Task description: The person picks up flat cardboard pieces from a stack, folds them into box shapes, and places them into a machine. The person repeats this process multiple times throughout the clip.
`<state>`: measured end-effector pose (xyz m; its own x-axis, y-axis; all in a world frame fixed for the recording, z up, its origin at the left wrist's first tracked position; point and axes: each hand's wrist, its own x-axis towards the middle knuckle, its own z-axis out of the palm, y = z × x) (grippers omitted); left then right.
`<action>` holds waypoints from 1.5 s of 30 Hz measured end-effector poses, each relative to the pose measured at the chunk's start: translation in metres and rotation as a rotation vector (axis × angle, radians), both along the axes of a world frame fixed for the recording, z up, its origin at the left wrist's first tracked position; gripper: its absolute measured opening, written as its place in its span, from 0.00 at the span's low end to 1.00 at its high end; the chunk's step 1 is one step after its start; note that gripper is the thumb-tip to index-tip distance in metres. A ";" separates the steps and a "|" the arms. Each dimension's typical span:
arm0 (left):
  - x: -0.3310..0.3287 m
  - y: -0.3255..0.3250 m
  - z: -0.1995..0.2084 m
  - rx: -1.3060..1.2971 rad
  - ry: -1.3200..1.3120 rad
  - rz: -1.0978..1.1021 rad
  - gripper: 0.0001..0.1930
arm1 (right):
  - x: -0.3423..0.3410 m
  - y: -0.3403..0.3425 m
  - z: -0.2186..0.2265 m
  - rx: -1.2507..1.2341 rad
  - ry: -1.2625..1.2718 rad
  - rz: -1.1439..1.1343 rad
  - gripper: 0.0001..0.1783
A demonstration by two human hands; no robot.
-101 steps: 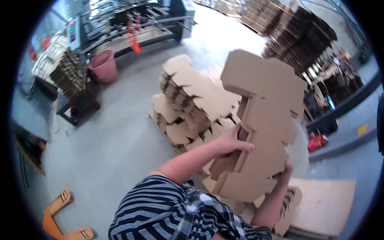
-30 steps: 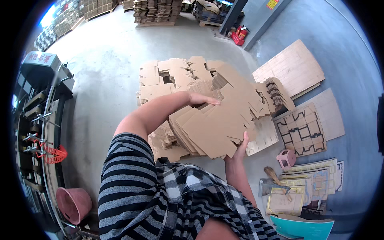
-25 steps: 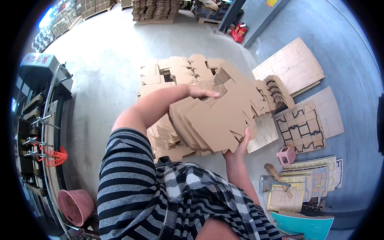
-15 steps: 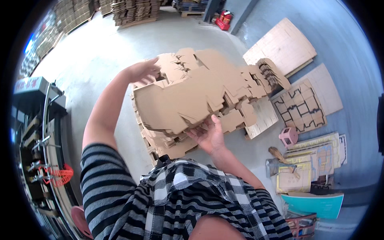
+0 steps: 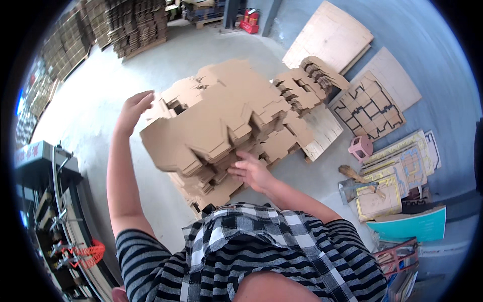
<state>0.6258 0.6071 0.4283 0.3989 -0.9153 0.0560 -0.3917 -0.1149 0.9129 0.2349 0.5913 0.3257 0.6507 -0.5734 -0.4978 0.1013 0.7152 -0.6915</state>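
Note:
A large stack of brown die-cut cardboard sheets (image 5: 201,118) with notched edges lies in front of me. Off its left end my left hand (image 5: 135,111) is raised in the air, fingers stretched out and nothing in it. My right hand (image 5: 253,172) is at the near side of the stack, palm turned toward the sheet edges and fingers apart. Its fingertips are close against the notched edges; whether they press on them I cannot tell. More cardboard layers (image 5: 289,138) show beneath and to the right of the top sheets.
A wooden board (image 5: 324,133) sticks out under the pile's right end. Plywood panels (image 5: 329,35) and a black-lined die board (image 5: 370,108) lean by the blue wall. A pink stool (image 5: 360,148) stands nearby. At left is a machine with a metal rail (image 5: 60,196); pallets of cardboard (image 5: 136,25) stand far back.
My left hand has moved left, away from the sheets' far edge. My right hand has shifted slightly left and down along the near side. The view has turned, and the top sheets sit farther left.

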 end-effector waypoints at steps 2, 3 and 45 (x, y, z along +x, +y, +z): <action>-0.010 0.005 0.008 -0.102 -0.178 0.029 0.25 | -0.029 -0.013 -0.013 -0.009 0.056 0.115 0.27; -0.027 0.009 0.020 -0.135 -0.233 0.070 0.24 | -0.045 -0.016 -0.030 -0.030 0.120 0.150 0.23; -0.807 -0.482 -0.179 0.209 -0.353 -1.487 0.34 | -0.748 -0.244 -0.223 -0.259 1.044 0.002 0.20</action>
<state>-0.1810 0.1253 0.2493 -0.8561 -0.4642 -0.2272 -0.4497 0.4523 0.7702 -0.5135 0.3471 0.1030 -0.0248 -0.7406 -0.6714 -0.6285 0.5339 -0.5657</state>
